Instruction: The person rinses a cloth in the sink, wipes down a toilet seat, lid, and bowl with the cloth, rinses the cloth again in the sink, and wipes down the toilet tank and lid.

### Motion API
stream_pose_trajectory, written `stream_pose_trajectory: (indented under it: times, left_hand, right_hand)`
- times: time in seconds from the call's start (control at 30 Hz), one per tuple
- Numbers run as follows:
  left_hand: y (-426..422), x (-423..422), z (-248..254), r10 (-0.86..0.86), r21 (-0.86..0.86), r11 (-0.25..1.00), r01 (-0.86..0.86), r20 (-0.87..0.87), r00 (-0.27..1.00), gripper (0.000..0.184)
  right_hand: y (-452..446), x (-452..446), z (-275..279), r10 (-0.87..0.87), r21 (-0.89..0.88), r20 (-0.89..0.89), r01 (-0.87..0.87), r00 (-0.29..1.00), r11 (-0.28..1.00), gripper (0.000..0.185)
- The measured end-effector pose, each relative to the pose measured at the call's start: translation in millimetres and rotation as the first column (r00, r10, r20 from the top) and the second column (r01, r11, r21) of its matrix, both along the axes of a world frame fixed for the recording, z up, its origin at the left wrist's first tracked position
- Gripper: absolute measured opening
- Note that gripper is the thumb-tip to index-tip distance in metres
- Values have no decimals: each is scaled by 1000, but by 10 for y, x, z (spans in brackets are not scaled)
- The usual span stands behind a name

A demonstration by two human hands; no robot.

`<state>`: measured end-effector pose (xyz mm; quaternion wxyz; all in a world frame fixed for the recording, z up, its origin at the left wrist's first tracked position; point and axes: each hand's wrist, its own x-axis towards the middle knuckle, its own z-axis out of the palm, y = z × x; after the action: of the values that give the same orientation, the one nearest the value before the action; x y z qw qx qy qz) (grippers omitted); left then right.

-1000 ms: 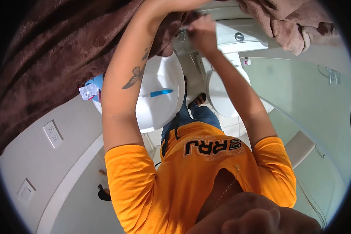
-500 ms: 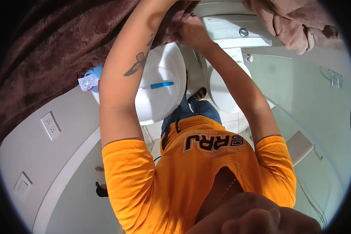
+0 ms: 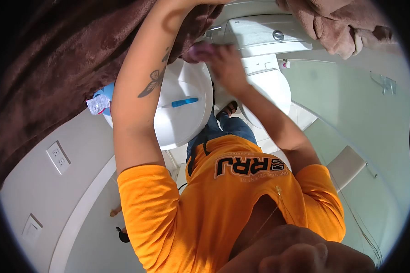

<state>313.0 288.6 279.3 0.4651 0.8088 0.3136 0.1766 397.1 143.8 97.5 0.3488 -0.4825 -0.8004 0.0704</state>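
At the top edge my left hand [image 3: 212, 2] is almost wholly cut off, so its fingers do not show. The forearm reaches up across a large brown plush towel [image 3: 73, 59] that hangs in front. My right hand [image 3: 228, 67], smeared by motion, is between the white washbasin [image 3: 187, 129] and the toilet. At its fingers is a blurred purple thing [image 3: 201, 51], seemingly held; its kind is unclear. A bright blue toothbrush-like handle [image 3: 185, 102] lies in the basin, below both hands.
A white toilet [image 3: 271, 88] with its tank [image 3: 269, 34] stands right of the basin. Another brown towel [image 3: 335, 22] hangs at top right. Left of the basin is a blue item with a clear wrapper [image 3: 98, 104]. A wall socket [image 3: 58, 157] and glass panel [image 3: 351, 104] flank me.
My right hand has moved down and away from the brown towel, and the purple thing now shows at its fingers. My left arm has shifted slightly left as the view moved.
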Motion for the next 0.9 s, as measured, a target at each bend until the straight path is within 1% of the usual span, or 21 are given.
stream_pose_trajectory:
  times: [0.03,0.1,0.13,0.17,0.2,0.27,0.3,0.37,0.4,0.47,0.53,0.57,0.6,0.63,0.67,0.7,0.77,0.8,0.83,0.87,0.9]
  left_hand:
    - [-4,-18,-1,5,7,1000,-5,2,1000,51]
    - [-13,-39,4,3,29,1000,-3,0,1000,52]
    - [-19,-52,0,6,39,999,-6,-1,1000,52]
    - [-18,-52,-3,7,45,999,-7,2,1000,52]
    - [-21,-53,0,11,52,999,-11,2,1000,52]
    - [-27,-30,-3,14,76,997,-15,5,1000,52]
    - [-31,-31,-3,19,87,996,-19,6,1000,52]
    - [-61,-30,-10,32,117,993,-32,7,999,53]
    - [-54,-29,-16,38,139,990,-39,13,999,53]
    - [-21,-39,-56,30,189,981,-32,11,999,53]
    - [-16,-88,-114,25,255,966,-31,26,999,53]
    - [-4,-108,-165,17,286,958,-28,39,999,53]
    - [-28,-127,-199,13,308,951,-28,51,999,53]
    - [31,-121,-281,-3,314,949,-16,58,998,53]
    - [90,-127,-409,-32,265,964,13,68,997,43]
    - [135,-111,-473,-57,218,975,39,77,995,40]
    - [48,-61,-405,-38,197,980,17,103,994,39]
    - [29,-65,-468,-66,230,973,15,213,975,35]
    - [15,-65,-548,-98,263,965,11,319,943,34]
    - [96,27,-690,-108,341,939,-38,399,911,33]
    - [148,135,-685,-108,341,939,-38,400,910,33]
  right_hand:
    - [110,262,-120,19,28,-70,-17,997,999,39]
    - [387,833,96,-59,-252,-384,-43,921,967,39]
    - [379,1102,132,-267,-102,-103,257,958,961,39]
    - [380,1257,154,-496,129,141,481,857,867,39]
    - [378,1228,130,-495,132,143,479,857,868,39]
    - [377,1050,16,-520,35,121,520,845,853,41]
    - [324,768,0,-262,-46,-175,258,949,965,42]
    - [102,67,-139,-284,-92,-38,280,958,956,41]
    - [74,68,-40,-300,-81,-38,296,953,952,41]
    - [85,131,165,-144,-49,-19,143,989,989,39]
    - [288,792,-132,-279,-47,-64,277,958,960,37]
    - [345,1193,117,-298,-36,-166,296,940,954,35]
    - [434,1583,103,-494,134,-25,493,869,860,31]
    - [530,2139,-127,-576,223,26,557,817,800,23]
    - [611,2608,-200,-686,72,97,682,721,728,14]
    - [693,3037,-208,-715,94,246,718,655,690,18]
    - [877,3652,-144,-721,72,525,820,452,567,23]
    - [969,3819,-114,-723,77,523,820,451,567,23]
    - [1056,3963,-101,-715,155,493,759,496,633,23]
    - [1142,4094,-98,-700,233,468,688,540,687,23]
    - [1243,4288,-203,-700,234,468,688,539,687,23]
